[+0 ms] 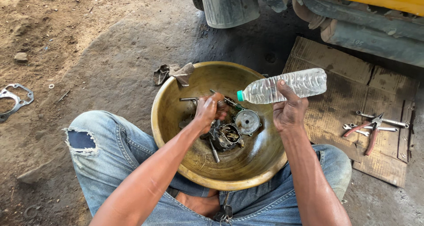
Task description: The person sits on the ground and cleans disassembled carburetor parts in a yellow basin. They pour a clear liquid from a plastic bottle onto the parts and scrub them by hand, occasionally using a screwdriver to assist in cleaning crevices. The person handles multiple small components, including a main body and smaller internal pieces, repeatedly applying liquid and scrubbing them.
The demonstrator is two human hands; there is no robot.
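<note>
A wide brass-coloured basin (260, 160) rests between my knees on the ground. Inside lie a dirty carburettor body (226, 135), a round metal cover (247, 121) and a few loose metal rods. My left hand (208, 111) is closed around a small dark part held just above the carburettor; what the part is I cannot tell. My right hand (289, 109) grips a clear plastic bottle (285, 85) with a green cap, tipped sideways over the basin with its cap pointing left.
Flattened cardboard (349, 76) lies at the right with red-handled pliers (371, 129) and spanners (380, 119). A rag (174, 73) sits behind the basin, a metal gasket (15, 98) at far left. A yellow vehicle's underside (366, 27) and a grey bucket (227, 5) stand beyond.
</note>
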